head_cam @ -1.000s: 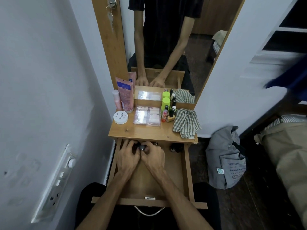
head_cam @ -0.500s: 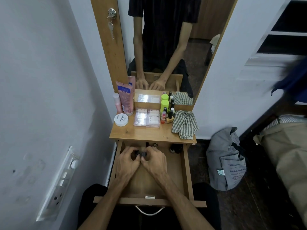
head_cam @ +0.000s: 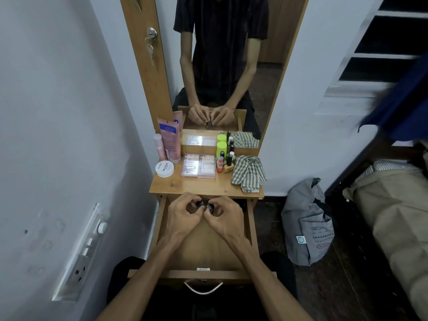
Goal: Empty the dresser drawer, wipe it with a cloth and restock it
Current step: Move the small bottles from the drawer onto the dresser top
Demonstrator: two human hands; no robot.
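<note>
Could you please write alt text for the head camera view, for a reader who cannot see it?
Both hands, left and right, pinch small dark items over the open drawer; cosmetics and a checked cloth sit on the dresser top.

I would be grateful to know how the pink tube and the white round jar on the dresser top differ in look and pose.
The pink tube stands upright against the mirror frame, while the white round jar sits low and flat in front of it. The pink tube is tall, flattened and pink with a blue label; the white round jar is squat, round and white with dark lettering on its lid. Both stand at the left of the dresser top, untouched by either hand.
</note>
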